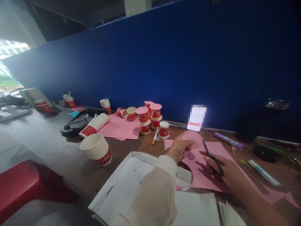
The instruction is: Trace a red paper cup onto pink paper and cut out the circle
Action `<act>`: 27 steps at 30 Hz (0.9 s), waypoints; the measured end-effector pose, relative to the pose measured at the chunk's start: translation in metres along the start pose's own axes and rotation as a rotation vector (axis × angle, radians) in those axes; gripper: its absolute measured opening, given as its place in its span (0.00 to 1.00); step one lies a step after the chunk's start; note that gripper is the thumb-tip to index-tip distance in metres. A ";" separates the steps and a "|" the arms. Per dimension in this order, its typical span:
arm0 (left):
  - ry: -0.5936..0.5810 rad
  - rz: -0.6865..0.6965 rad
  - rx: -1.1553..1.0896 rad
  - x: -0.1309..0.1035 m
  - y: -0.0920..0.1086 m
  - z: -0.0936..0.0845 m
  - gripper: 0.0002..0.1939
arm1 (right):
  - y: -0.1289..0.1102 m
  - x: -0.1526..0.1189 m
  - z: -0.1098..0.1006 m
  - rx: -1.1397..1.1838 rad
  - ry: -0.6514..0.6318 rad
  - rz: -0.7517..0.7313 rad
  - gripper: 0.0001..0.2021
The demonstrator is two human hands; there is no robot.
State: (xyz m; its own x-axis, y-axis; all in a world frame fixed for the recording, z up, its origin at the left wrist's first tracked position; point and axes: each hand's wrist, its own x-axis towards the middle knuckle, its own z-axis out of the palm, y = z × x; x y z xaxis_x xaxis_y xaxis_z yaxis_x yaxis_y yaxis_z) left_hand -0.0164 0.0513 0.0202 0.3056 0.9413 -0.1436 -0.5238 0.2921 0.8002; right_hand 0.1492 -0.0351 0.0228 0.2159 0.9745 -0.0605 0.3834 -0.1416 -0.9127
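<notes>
My left hand [180, 147] pinches a round pink paper disc [193, 138] between thumb and fingers. To its right, my right hand [217, 163] is closed on the handles of dark scissors [214, 158], whose blades point up to the disc's right edge. Below both hands lies a pink sheet [217, 149] with a curved cut-out. Left of my left hand stand red paper cups stacked with pink discs [142, 110] on and between them. A single upside-down cup [164, 130] is beside them.
A white box lid [127, 168] lies in front. Nested cups [95, 147], a pink sheet [117, 127] and a black headset [72, 125] are left. A lit phone [196, 119] leans on the blue partition [150, 62]. Right are a purple tube [228, 140] and a glue stick [263, 172].
</notes>
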 end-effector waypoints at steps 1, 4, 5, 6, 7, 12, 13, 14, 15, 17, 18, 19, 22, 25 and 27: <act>0.012 0.004 0.000 0.001 -0.001 0.000 0.34 | 0.000 0.000 0.000 -0.002 0.002 0.000 0.34; 0.005 0.007 -0.010 0.002 -0.001 0.000 0.33 | 0.001 0.000 0.001 0.001 -0.001 -0.003 0.35; -0.004 0.006 -0.016 0.002 -0.001 0.000 0.33 | 0.001 0.000 0.001 0.002 0.002 0.000 0.35; -0.008 0.005 -0.020 0.002 -0.001 0.000 0.33 | 0.001 0.000 0.001 0.003 0.004 0.002 0.35; -0.003 0.005 -0.021 0.002 -0.001 0.000 0.33 | 0.001 0.000 0.001 0.001 0.006 0.005 0.35; 0.031 0.015 -0.017 0.001 -0.001 0.001 0.31 | 0.000 -0.001 -0.001 -0.039 0.010 -0.011 0.35; 0.031 0.015 -0.021 0.001 -0.001 0.000 0.32 | 0.000 -0.001 -0.001 -0.046 0.012 -0.016 0.35; 0.032 0.012 -0.023 0.002 -0.001 0.000 0.32 | 0.000 -0.001 -0.001 -0.051 0.009 -0.018 0.35; 0.036 0.013 -0.027 0.002 -0.002 0.000 0.32 | 0.000 -0.001 -0.001 -0.054 0.008 -0.018 0.35; 0.053 0.019 -0.038 0.004 -0.004 -0.001 0.33 | 0.001 0.000 -0.001 -0.063 0.005 -0.019 0.36; 0.061 0.024 -0.045 0.005 -0.005 -0.001 0.33 | 0.001 0.000 -0.001 -0.072 0.006 -0.020 0.36; 0.068 0.030 -0.054 0.006 -0.005 -0.001 0.33 | 0.002 0.001 -0.001 -0.081 0.006 -0.025 0.36; 0.080 0.038 -0.065 0.008 -0.007 -0.002 0.33 | 0.006 0.003 0.000 -0.080 0.012 -0.034 0.36; 0.054 0.031 -0.045 0.006 -0.005 -0.002 0.32 | 0.008 0.002 0.002 -0.059 0.028 -0.005 0.36; 0.008 0.022 -0.014 0.003 -0.003 -0.002 0.32 | 0.005 0.001 0.003 -0.026 0.070 0.009 0.34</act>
State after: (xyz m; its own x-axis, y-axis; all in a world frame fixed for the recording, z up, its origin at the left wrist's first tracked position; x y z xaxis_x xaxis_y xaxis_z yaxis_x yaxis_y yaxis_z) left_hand -0.0158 0.0536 0.0157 0.2872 0.9489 -0.1308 -0.5417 0.2735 0.7948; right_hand 0.1485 -0.0345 0.0173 0.2813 0.9588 -0.0396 0.4040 -0.1557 -0.9014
